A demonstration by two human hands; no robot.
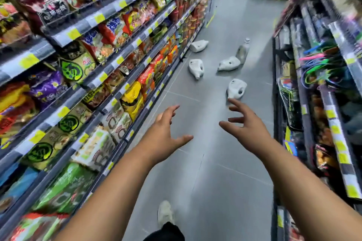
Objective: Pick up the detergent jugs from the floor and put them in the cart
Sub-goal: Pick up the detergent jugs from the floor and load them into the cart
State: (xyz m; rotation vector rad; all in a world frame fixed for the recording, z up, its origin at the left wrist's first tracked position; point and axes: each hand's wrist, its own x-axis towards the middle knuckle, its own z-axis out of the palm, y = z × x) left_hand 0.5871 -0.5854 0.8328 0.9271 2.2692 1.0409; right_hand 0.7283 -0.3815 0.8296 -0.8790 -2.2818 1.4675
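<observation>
Left hand (164, 131) and right hand (248, 123) splay before blurred detergent jugs (236, 89).

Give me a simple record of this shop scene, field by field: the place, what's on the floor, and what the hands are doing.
place: shop aisle, grey tiled floor between stocked shelves
lying on floor: four white plastic detergent jugs, on their sides
standing on floor: one grey plastic bottle, upright, beside a white jug
left hand: open, reaching forward, holding nothing
right hand: open, fingers spread, holding nothing
cart: not in view
</observation>
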